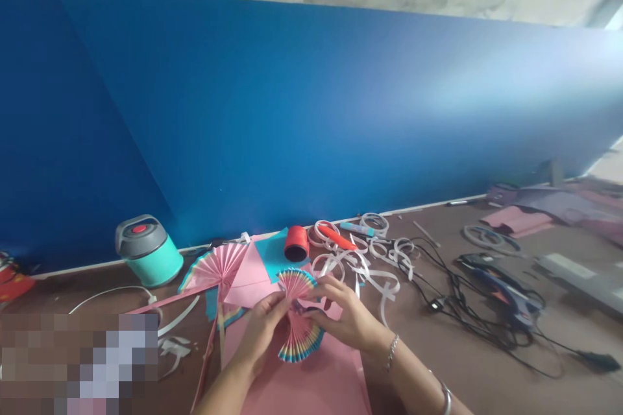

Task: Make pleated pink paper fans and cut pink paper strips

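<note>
A small pleated paper fan (298, 342), pink with a yellow and blue striped edge, is spread into two rounded halves. My left hand (264, 323) pinches it near its middle from the left side. From the right, my right hand (344, 312) has its fingers and thumb closed around the fan's centre, partly hiding it. Beneath both hands lies pink paper (302, 382). Left of them, a larger pink pleated fan (221, 267) rests on the table. A red roll (296, 243) stands on a blue sheet (270, 253) just behind the fan.
A turquoise jar with a grey lid (154, 259) stands at the left by the blue board (311, 123). Curled white strips (384, 280) and an orange tool (337, 237) lie behind right. Black cables (455, 292) and a glue gun (511, 301) are farther right. The lower left is pixelated.
</note>
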